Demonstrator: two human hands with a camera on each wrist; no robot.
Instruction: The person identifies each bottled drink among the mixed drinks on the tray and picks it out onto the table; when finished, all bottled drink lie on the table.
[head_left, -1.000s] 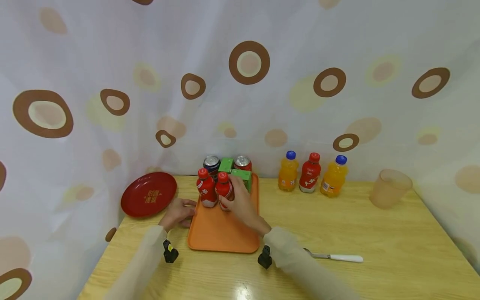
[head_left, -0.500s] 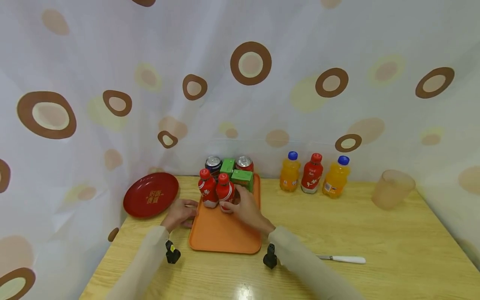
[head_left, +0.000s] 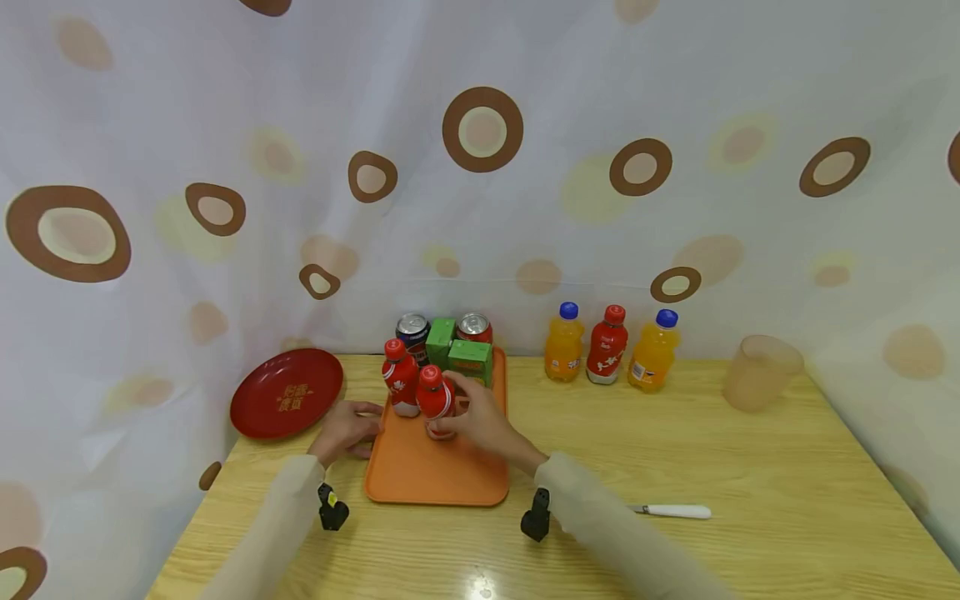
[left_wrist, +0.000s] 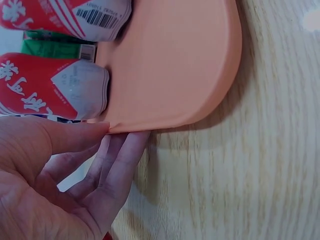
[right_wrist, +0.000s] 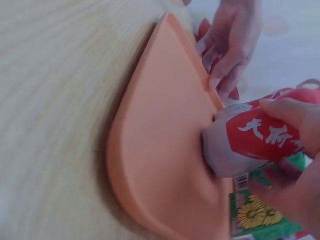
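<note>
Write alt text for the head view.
A right hand grips a red plastic bottle over an orange tray, while the left hand holds the tray's edge. Nearby are another red bottle, two green cartons and two cans, with three more bottles farther right.

A tray [head_left: 431, 482] lay on the worktop [head_left: 720, 442], a plate [head_left: 262, 400] to its left. At the tray's far end, a carton [head_left: 439, 340] stood between a left can [head_left: 412, 327] and a right can [head_left: 476, 326]; a second carton [head_left: 472, 357] was just nearer. Nearer still were a left bottle [head_left: 401, 380] and, slightly closer, a right bottle [head_left: 435, 396]. Right of the tray, three bottles [head_left: 606, 348] stood far back, left of a cup [head_left: 759, 375]; a utensil [head_left: 677, 511] lay near.
</note>
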